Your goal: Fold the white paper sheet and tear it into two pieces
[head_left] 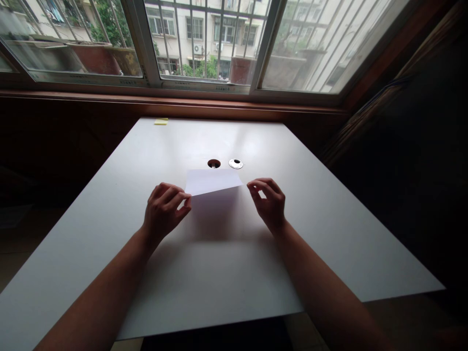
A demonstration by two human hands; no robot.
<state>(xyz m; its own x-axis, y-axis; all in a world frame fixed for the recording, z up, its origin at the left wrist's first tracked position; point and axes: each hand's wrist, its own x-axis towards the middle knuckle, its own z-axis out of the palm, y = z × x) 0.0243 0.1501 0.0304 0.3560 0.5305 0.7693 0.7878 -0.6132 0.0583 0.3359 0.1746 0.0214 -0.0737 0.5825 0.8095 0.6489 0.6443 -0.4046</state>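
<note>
A white sheet of paper (212, 181) sits in the middle of the white table (219, 273), its near edge lifted off the surface. My left hand (164, 209) pinches the paper's near left corner between thumb and fingers. My right hand (268, 202) hovers just right of the paper's near right corner, its fingers curled toward a pinch, a small gap between them and the sheet. Nothing shows in its fingers.
A round cable hole (214, 164) and its loose silver cap (236, 164) lie just beyond the paper. A yellow sticky pad (161, 121) rests at the table's far edge. A barred window (204, 44) runs behind; dark wood panelling stands at right.
</note>
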